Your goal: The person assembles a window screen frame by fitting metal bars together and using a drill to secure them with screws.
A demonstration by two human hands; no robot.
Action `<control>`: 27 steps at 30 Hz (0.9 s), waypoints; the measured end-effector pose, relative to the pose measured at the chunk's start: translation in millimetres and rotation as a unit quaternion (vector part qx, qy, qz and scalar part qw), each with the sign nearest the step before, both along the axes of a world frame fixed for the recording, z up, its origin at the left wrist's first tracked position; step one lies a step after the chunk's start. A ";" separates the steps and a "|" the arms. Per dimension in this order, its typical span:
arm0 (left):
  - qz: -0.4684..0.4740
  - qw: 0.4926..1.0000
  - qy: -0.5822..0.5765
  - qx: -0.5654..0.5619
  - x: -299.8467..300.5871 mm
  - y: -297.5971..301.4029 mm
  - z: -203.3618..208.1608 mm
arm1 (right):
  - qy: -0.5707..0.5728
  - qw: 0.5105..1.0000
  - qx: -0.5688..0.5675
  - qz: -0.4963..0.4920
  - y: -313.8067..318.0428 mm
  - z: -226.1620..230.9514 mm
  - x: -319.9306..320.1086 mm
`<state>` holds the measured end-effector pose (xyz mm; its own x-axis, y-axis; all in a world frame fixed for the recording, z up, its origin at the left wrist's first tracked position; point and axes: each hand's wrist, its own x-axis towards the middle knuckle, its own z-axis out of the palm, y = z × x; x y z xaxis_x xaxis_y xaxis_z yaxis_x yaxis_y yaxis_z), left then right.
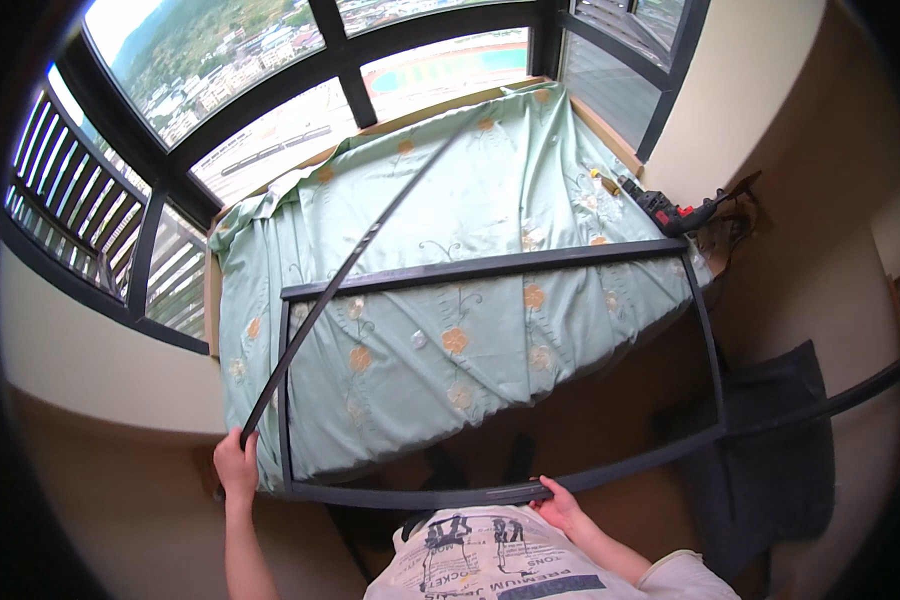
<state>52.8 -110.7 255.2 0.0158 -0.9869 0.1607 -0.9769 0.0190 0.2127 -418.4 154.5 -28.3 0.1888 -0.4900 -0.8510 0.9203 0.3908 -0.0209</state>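
My left hand (236, 466) is closed around the lower end of a long, thin dark strip (342, 270). The strip slants up and away to the right, crossing over the left part of a dark rectangular frame (490, 266). This frame leans with its far bar on the cloth-covered ledge, while its near bar lies across the front of my body. At that near bar, right of the middle, my right hand (558, 503) grips the edge with the thumb on top; its other fingers are partly hidden.
A green flowered cloth (470, 350) covers the window ledge. A black and red power drill (675, 212) lies at its right end, by the wall. Dark-framed windows (360, 95) enclose the far side. A dark cloth (780, 450) and a long dark bar (850, 395) are at the right.
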 end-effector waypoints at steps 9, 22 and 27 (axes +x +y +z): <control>-0.143 0.988 -0.048 0.028 -48.7 -237.9 -45.7 | -0.030 0.998 0.048 -0.038 -5.0 -2.1 -0.7; -0.180 0.983 -0.014 0.036 -13.0 -483.1 -153.3 | 0.119 0.969 0.182 -0.116 -55.3 72.0 46.7; -0.117 0.992 -0.044 0.027 -9.3 -516.4 -206.1 | 0.155 0.954 0.209 -0.148 -46.8 60.9 48.1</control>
